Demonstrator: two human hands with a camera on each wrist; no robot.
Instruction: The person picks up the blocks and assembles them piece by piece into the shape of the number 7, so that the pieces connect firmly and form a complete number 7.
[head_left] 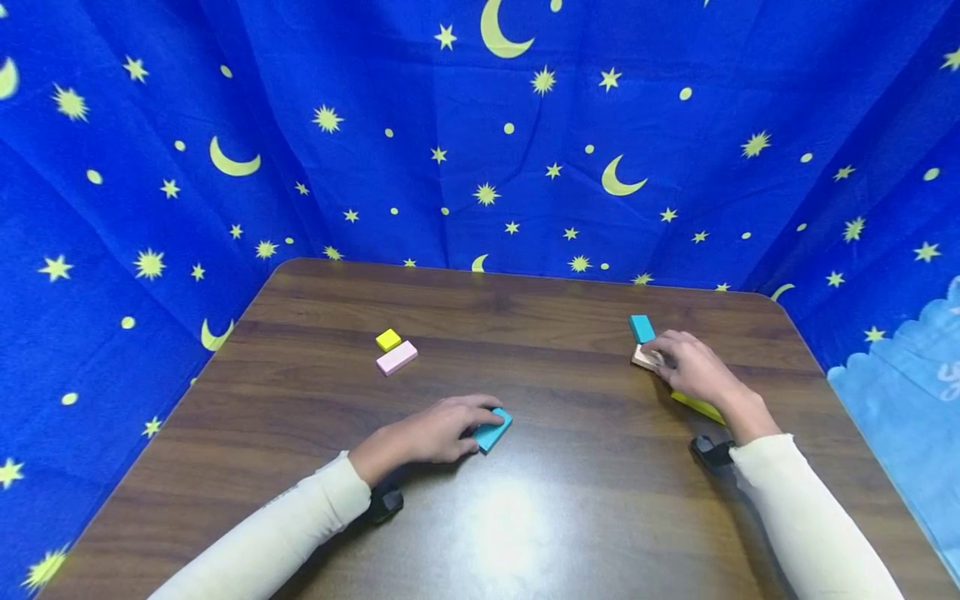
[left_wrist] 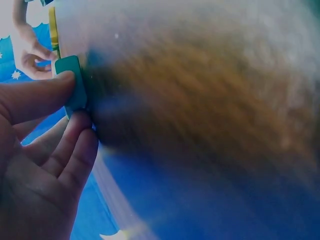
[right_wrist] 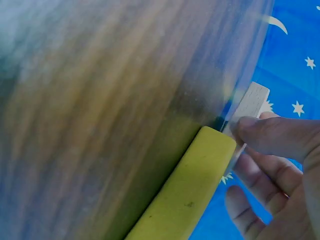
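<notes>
Near the middle of the table, my left hand (head_left: 442, 429) pinches a light-blue block (head_left: 492, 432) between thumb and fingers. The left wrist view has the thumb on one face of this rounded block (left_wrist: 76, 92) and fingertips at its lower end. Farther right, my right hand (head_left: 697, 368) grips a pale wooden block (head_left: 642, 359), whose grain shows in the right wrist view with the thumb against it. A long yellow block (right_wrist: 182, 187) lies beside that hand, partly hidden under it in the head view. Just beyond the wooden block sits another blue block (head_left: 641, 327).
On the left of the wooden table (head_left: 315, 417) a small yellow block (head_left: 388, 340) lies close to a pink block (head_left: 397, 357). A blue star-and-moon curtain (head_left: 420, 183) hangs behind the table and along its sides. Light-blue cloth (head_left: 900, 408) borders the right edge.
</notes>
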